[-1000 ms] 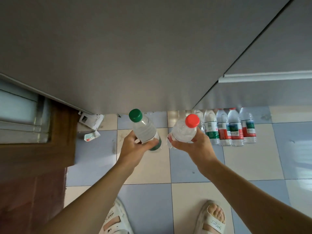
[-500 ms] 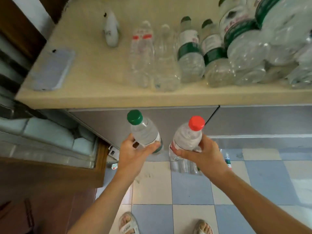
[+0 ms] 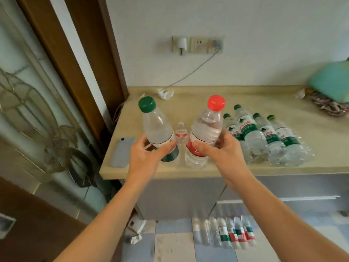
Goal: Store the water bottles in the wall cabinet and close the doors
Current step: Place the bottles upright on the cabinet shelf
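Observation:
My left hand (image 3: 145, 157) grips a clear water bottle with a green cap (image 3: 157, 129) by its lower body. My right hand (image 3: 219, 150) grips a clear bottle with a red cap (image 3: 207, 127) the same way. Both bottles are held upright, side by side, above the front of the beige counter (image 3: 188, 171). Several green-capped bottles (image 3: 264, 137) lie in a row on the counter to the right of my hands. A small red-labelled bottle (image 3: 181, 134) shows between the two held ones. More bottles (image 3: 230, 235) stand on the floor by the lower cabinet. No wall cabinet is in view.
A phone (image 3: 122, 152) lies at the counter's left front corner. A wall socket with a charger and cable (image 3: 198, 44) is above the counter. A teal object (image 3: 332, 80) sits at the far right. A wooden door frame (image 3: 79, 59) and glass door stand left.
The view has risen from the floor to the counter top and wall. Both hands have lifted the two bottles from near the floor to above the counter's front edge.

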`<state>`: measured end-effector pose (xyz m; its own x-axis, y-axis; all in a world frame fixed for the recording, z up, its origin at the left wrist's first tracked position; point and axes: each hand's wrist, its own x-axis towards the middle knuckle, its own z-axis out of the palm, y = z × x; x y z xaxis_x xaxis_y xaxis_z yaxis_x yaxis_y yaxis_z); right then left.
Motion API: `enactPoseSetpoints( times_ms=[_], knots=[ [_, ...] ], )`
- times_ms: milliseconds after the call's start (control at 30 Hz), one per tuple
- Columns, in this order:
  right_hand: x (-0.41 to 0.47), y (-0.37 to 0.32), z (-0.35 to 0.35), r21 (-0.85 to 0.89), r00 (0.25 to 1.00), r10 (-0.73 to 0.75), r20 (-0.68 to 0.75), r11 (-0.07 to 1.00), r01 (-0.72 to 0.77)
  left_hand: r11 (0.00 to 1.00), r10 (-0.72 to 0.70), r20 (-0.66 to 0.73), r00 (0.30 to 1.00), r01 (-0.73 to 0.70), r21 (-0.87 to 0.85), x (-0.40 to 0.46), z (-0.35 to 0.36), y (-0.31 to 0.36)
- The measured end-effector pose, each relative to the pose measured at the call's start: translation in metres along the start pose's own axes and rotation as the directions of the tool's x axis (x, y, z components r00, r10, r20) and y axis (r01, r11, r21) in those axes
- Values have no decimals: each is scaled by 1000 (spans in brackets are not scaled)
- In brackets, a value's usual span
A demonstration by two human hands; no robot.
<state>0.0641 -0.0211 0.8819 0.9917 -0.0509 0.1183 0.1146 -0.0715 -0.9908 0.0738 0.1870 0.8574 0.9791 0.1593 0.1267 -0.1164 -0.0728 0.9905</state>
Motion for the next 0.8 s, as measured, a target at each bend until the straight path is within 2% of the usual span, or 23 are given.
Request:
enactPoseSetpoints(
  times_ms=[333,533,800],
  knots=[
    [70,-198,19,66,961,-249,-122,964,258,956,288,-19,957,-289,-49,94,-29,196],
    [151,-301,-3,97,902,-397,-173,904,416,906,374,-104,922,-387,-170,166,-8,298],
    [273,-396,-54,56,804,-572,-165,808,586,837,505,-152,850,-525,-153,268,42,407]
  ],
)
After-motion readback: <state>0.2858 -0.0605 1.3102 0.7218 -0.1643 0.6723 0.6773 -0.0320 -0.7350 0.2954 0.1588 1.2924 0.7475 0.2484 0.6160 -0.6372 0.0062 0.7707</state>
